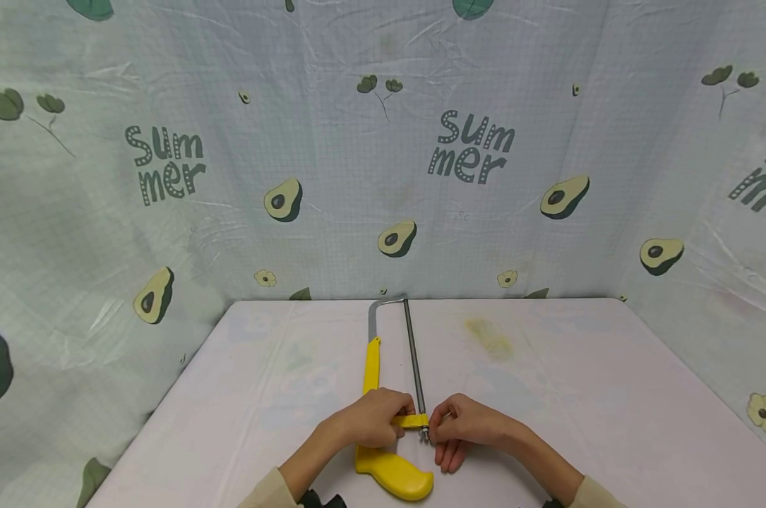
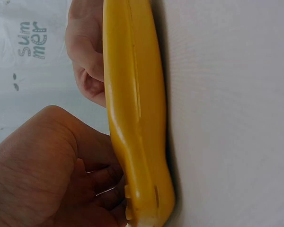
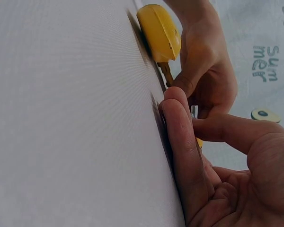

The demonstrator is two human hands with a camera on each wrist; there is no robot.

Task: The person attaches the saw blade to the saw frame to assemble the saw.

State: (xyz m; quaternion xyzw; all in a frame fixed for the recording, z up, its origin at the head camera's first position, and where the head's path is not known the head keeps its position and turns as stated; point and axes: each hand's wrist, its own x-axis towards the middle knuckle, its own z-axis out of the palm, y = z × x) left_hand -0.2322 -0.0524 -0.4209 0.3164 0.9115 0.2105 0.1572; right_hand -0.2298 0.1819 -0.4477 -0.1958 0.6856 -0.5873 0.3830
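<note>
A hacksaw with a yellow handle [image 1: 397, 477] lies on the table, its grey frame end [image 1: 373, 319] pointing away from me. Its long grey blade [image 1: 414, 356] runs along the right side. My left hand [image 1: 373, 418] grips the saw by its yellow crosspiece [image 1: 411, 421], where the blade's near end is mounted. At that end sits a small metal wing nut [image 1: 424, 434], and my right hand [image 1: 462, 429] pinches at it with thumb and curled index finger. The other right fingers [image 3: 182, 137] rest along the tabletop. In the left wrist view the yellow handle [image 2: 137, 94] hides part of both hands.
The table [image 1: 262, 395] has a pale cover with a yellowish stain [image 1: 489, 339] toward the back right. Behind it and along both sides hangs a printed sheet [image 1: 344, 162] with avocados and lettering.
</note>
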